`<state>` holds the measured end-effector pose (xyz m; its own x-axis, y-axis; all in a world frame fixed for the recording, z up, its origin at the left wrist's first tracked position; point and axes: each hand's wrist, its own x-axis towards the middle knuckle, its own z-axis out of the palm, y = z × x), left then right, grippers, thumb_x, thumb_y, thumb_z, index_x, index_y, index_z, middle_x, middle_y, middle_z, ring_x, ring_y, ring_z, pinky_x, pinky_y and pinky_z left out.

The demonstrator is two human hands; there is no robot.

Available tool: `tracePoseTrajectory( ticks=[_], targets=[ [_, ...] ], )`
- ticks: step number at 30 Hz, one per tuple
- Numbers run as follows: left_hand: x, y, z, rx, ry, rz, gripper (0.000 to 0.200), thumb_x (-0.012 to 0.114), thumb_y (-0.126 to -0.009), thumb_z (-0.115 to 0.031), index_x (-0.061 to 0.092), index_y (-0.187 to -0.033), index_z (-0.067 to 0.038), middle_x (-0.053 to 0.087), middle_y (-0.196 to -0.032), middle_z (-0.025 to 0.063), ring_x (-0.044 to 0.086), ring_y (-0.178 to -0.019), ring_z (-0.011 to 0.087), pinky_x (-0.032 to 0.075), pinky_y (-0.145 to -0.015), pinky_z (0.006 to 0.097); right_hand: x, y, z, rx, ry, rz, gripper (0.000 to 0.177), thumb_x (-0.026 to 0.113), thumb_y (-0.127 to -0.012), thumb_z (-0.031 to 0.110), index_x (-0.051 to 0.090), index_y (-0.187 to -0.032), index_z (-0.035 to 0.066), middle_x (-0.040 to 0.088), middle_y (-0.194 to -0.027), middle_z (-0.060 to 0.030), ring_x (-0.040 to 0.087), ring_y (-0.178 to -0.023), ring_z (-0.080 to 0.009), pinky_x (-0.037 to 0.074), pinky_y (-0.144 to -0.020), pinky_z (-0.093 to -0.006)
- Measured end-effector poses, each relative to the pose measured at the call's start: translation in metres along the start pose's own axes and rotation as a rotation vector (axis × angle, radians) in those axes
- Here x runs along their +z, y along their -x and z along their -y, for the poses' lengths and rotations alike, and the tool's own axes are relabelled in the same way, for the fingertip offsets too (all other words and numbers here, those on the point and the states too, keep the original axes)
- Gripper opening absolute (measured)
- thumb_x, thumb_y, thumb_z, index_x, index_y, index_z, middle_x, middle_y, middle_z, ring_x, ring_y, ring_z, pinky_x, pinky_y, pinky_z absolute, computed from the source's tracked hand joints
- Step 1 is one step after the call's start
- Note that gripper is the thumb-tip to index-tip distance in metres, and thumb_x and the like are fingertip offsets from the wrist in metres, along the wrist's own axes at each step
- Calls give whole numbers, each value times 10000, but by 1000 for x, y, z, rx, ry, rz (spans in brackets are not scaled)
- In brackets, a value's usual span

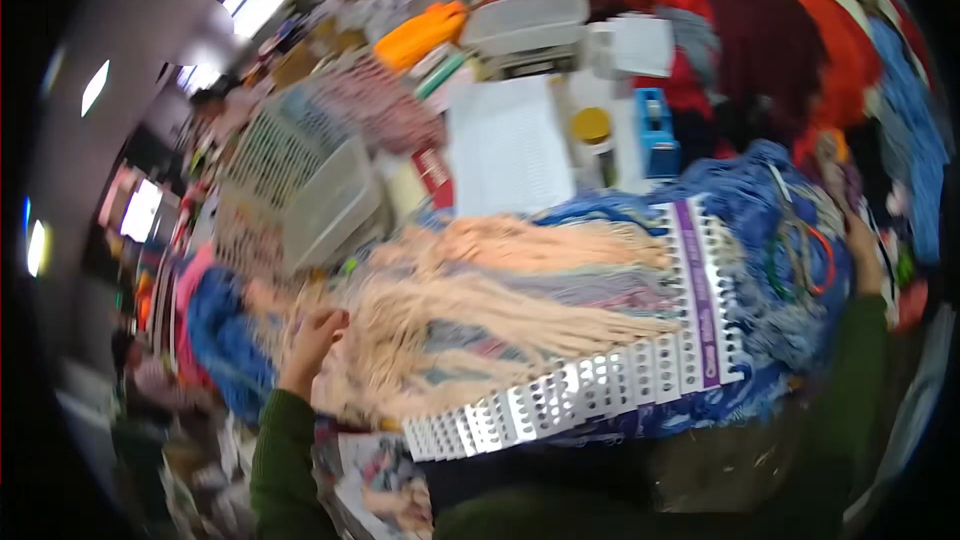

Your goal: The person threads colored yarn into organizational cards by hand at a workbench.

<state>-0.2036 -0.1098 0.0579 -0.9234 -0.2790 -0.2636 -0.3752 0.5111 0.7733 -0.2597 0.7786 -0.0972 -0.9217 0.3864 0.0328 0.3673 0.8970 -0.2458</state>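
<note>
Peach thread [530, 315] spread across the table in front of the person, a hand at either side.
The strands run toward white cards [570, 395] punched with holes, which line the near edge and the right end, where one carries a purple band. The left hand [318, 340] is at the thread's left end, fingers curled; whether they pinch any strands, I cannot tell. The right hand [865, 250] is at the far right, near blue yarn [790, 315] with scissors [798, 230] lying on it; its grip is too blurred to tell. Beyond the thread are a white sheet [510, 145], a yellow-lidded jar [592, 130] and a blue tape dispenser [655, 135]. A clear box [335, 205] sits tilted to the left.
</note>
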Motion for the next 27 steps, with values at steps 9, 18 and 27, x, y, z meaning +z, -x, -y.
tracePoseTrajectory(
  ticks=[9, 18, 27],
  targets=[
    [53, 82, 79, 611, -431, -336, 140, 545, -735, -64, 561, -863, -10, 554, -777, 115, 550, -721, 204, 436, -637, 282, -126, 116, -116, 136, 9, -566, 252, 488, -721, 134, 518, -946, 25, 527, -890, -142, 499, -783, -260, 403, -692, -310],
    [172, 190, -18, 382, 604, 1033, 386, 502, -799, -62, 396, -1165, 2, 465, -1129, 118, 434, -1065, 183, 342, -900, 317, -134, 355, 223, -149, -311, -112, 200, 525, -738, 157, 523, -886, 23, 524, -802, -115, 490, -663, -180, 406, -604, -278],
    [114, 208, 16, 193, 753, 570, 219, 520, -786, -5, 491, -1001, 32, 531, -966, 67, 505, -893, 107, 403, -795, 236, -53, 429, 456, -622, -962, 661, 270, 601, -726, 139, 547, -952, 3, 593, -786, -111, 572, -700, -153, 441, -610, -257]
  ],
)
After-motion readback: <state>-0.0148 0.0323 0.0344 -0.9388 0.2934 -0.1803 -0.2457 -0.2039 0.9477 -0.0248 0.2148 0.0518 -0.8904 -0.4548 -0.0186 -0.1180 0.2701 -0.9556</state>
